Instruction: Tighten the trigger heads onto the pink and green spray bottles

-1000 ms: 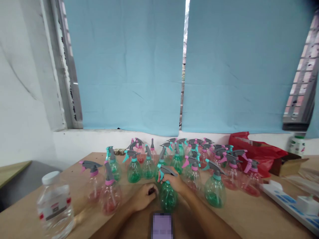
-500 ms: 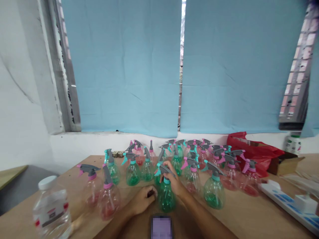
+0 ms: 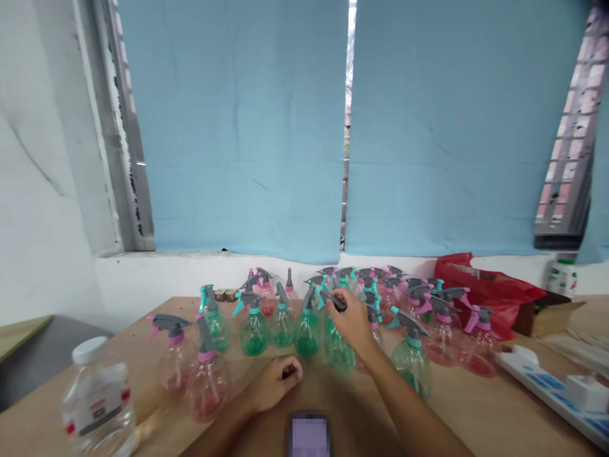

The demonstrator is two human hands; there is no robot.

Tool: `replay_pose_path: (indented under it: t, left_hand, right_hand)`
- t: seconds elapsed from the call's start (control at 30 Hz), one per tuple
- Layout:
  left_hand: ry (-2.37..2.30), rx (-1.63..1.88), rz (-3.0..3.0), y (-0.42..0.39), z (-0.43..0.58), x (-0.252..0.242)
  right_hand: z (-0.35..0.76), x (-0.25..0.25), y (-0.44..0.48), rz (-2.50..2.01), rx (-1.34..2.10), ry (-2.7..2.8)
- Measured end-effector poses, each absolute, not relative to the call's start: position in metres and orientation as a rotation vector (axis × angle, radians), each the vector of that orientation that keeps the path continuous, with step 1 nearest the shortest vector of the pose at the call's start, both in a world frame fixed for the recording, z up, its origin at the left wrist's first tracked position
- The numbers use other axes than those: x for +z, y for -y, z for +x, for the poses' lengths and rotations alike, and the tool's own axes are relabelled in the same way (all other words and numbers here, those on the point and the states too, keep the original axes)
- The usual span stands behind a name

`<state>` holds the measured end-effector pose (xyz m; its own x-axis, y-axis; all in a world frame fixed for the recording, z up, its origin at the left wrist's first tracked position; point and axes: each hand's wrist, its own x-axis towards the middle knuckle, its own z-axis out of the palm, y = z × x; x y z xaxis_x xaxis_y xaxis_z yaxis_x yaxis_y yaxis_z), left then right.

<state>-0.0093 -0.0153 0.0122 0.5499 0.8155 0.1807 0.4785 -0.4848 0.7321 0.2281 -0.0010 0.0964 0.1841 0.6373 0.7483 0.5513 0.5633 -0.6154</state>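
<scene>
My right hand (image 3: 352,317) is wrapped around the grey and teal spray head of a green spray bottle (image 3: 339,350), among the standing bottles right of centre. The fingers cover part of its neck. My left hand (image 3: 281,379) rests on the table with loosely curled fingers, and only a dark hollow shows inside them. Beyond it stand green spray bottles (image 3: 307,334) with teal collars. To its left is a clear pink-tinted spray bottle (image 3: 208,386) with a pink collar. Another green spray bottle (image 3: 411,362) stands right of my right forearm.
More pink and green spray bottles crowd the back of the table (image 3: 266,431). A large water bottle (image 3: 99,400) stands front left. On the right are a power strip (image 3: 554,393), a red plastic bag (image 3: 495,292) and a cardboard box (image 3: 547,315). A phone (image 3: 309,437) lies at the front.
My right hand has moved to the right and away from me with the green spray bottle, from in front of the row to beside the others. My left hand has hardly moved.
</scene>
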Motion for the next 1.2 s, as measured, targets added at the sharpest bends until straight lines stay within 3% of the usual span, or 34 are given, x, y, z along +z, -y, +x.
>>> replay_pose_path:
  t: [0.47,1.2]
  left_hand:
    - [-1.029,0.692,2.178,0.012,-0.010,0.009]
    - [-1.068,0.656,2.201,0.015,-0.010,0.014]
  right_hand:
    - [0.224,0.094,0.006,-1.543,-0.224,1.725]
    - [0.222,0.123,0.032,-1.685,-0.331,1.670]
